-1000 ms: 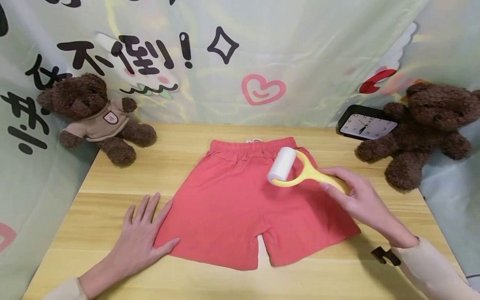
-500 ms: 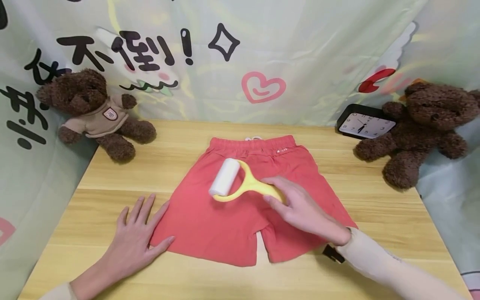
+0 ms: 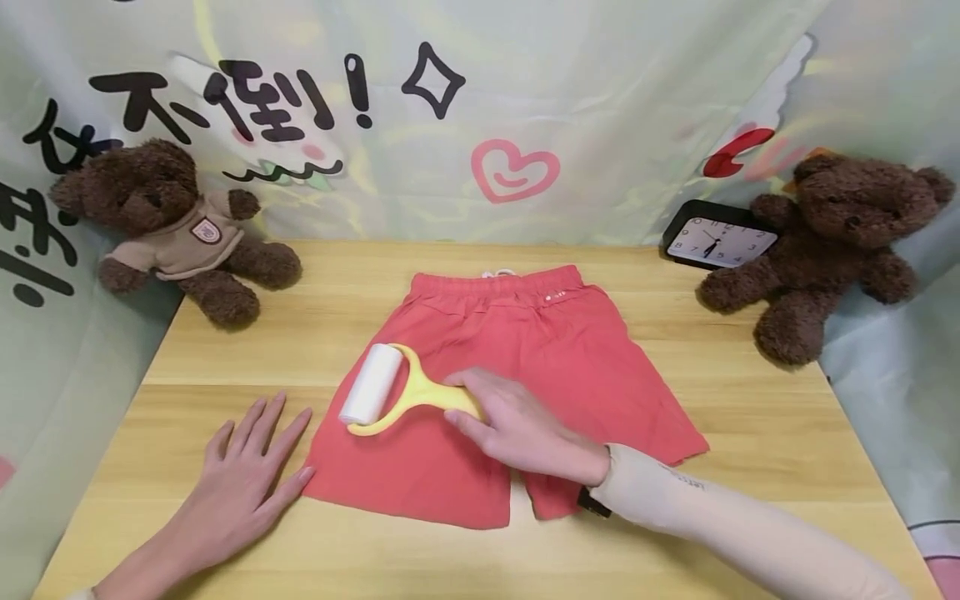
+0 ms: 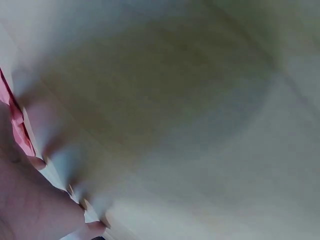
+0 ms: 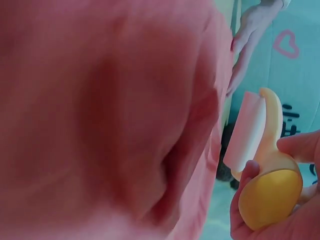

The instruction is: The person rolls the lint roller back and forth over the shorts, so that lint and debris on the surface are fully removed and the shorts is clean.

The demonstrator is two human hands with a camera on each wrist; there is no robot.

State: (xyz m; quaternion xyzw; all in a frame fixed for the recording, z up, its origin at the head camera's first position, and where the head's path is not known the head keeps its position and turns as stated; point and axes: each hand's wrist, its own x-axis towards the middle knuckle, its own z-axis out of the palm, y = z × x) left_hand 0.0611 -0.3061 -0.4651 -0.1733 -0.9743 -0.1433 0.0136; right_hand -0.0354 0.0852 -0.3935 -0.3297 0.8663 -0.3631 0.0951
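A pair of red shorts (image 3: 480, 350) lies flat on the wooden table, waistband towards the back. My right hand (image 3: 521, 425) grips the yellow handle of a lint roller (image 3: 372, 385) over the shorts' left leg. Its white roll overlaps the left side of the shorts in the head view. In the right wrist view, fingers and thumb wrap the handle of the lint roller (image 5: 272, 165), with the red cloth (image 5: 150, 100) filling the left. My left hand (image 3: 240, 483) rests on the table with fingers spread, thumb tip right at the shorts' lower left corner.
A brown teddy bear in a beige top (image 3: 180, 233) sits at the back left. Another brown teddy bear (image 3: 832, 250) sits at the back right, beside a black-framed clock (image 3: 716, 237). A printed cloth backdrop (image 3: 600, 108) hangs behind the wooden table (image 3: 787, 533).
My right hand has carried the lint roller leftward across the shorts, from the right side to the left leg. The left hand has slid slightly left, off the shorts' edge.
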